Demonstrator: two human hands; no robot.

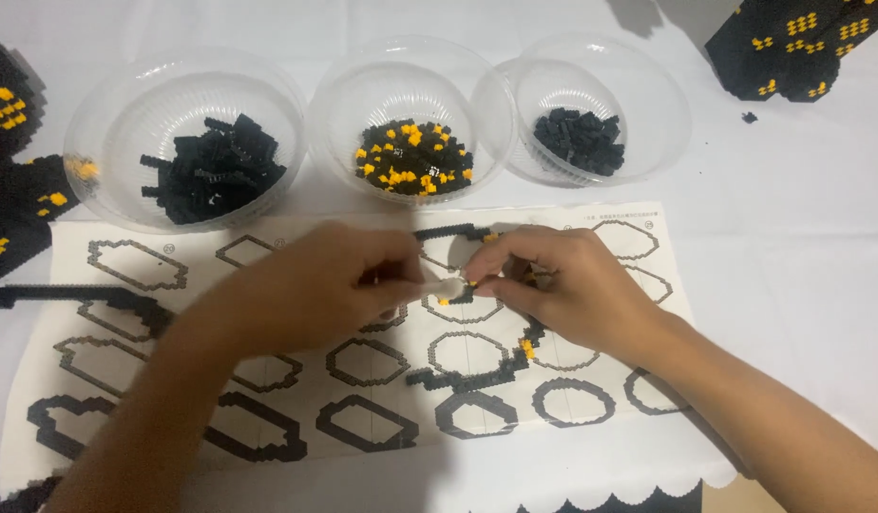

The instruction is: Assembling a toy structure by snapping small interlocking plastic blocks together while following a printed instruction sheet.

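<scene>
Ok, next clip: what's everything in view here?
bowls: three, clear plastic, row along the top
bricks: black in left and right bowls, black and yellow in middle bowl
sheet: one, white with black ring outlines, centre of the table
ring: one partly built brick outline, black with yellow, on the sheet
models: black and yellow built pieces, top right corner and left edge
table: white
left hand: over the sheet, pinching something small
right hand: over the sheet, fingertips meeting the left's
</scene>
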